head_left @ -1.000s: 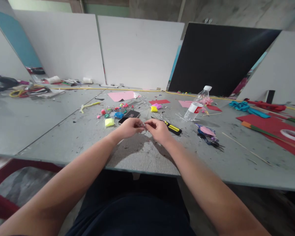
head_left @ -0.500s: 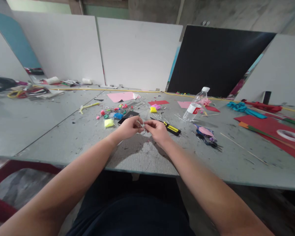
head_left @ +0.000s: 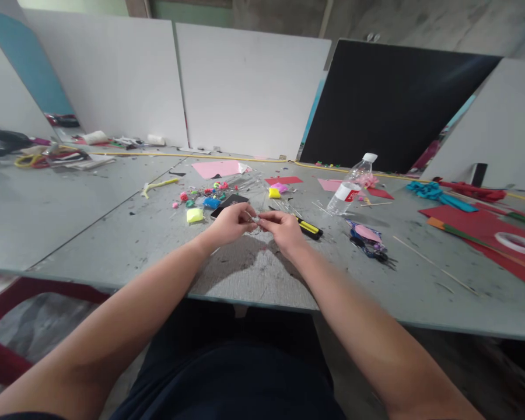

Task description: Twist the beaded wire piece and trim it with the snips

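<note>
While left hand [head_left: 230,223] and right hand [head_left: 281,228] pinch small clear piece [head_left: 254,220] between fingertips near table's [head_left: 114,245] front edge, assembly judged unfinished; loose beads [head_left: 201,195] unused.

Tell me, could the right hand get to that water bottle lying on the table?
Probably yes: the right hand sits left of the water bottle, with only bare table and thin sticks between.

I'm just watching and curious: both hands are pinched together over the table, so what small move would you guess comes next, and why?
Probably a small twist or pull between the fingertips. The left hand and right hand meet on a tiny piece, too small to identify, just above the grey table. Neither hand is reaching toward the screwdriver or phone nearby.
</note>
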A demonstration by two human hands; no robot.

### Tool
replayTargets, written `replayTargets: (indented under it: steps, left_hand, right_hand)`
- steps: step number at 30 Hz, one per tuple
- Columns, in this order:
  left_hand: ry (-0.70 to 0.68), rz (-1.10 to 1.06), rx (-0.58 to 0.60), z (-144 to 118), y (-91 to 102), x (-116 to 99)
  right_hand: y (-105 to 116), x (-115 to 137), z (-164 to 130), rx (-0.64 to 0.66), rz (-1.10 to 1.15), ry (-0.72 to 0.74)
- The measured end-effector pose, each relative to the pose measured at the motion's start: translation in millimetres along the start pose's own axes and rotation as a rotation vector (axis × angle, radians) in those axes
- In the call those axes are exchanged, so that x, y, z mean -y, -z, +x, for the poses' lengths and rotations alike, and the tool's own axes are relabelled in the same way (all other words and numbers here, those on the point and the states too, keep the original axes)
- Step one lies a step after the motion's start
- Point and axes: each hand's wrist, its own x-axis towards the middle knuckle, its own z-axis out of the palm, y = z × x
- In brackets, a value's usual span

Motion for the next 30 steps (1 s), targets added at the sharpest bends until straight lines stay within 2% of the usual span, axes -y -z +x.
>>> replayTargets:
  steps: [3, 6, 11, 20, 24, 27, 30]
  left_hand:
    - [0.003, -0.006, -0.006, 1, 1.4, -3]
    - [0.011, -0.006, -0.014, 1, 2.0, -3]
    - [0.009, 0.051, -0.012, 0, 1.2, 3]
    - [-0.013, 0.112, -0.009, -1, 2.2, 0]
    - [-0.017, 0.140, -0.034, -1, 0.3, 2]
    - [-0.026, 0.145, -0.058, -1, -1.0, 2]
    - [0.043, 0.018, -0.063, 0, -2.1, -1]
  right_hand:
    - [-1, -1, 2, -0.012, 0.068, 0.018]
    - [0, -1, 3, 0.031, 0.044, 0.026]
    - [3, -1, 1, 0.077, -0.085, 0.030]
    - [-2, 10, -9, 0.001, -0.450, 0.176]
    - [-4, 14, -10, 0.003, -0.570, 0.192]
    - [-5, 16, -9, 0.006, -0.600, 0.176]
    - [-2, 17, -7, 0.005, -0.536, 0.159]
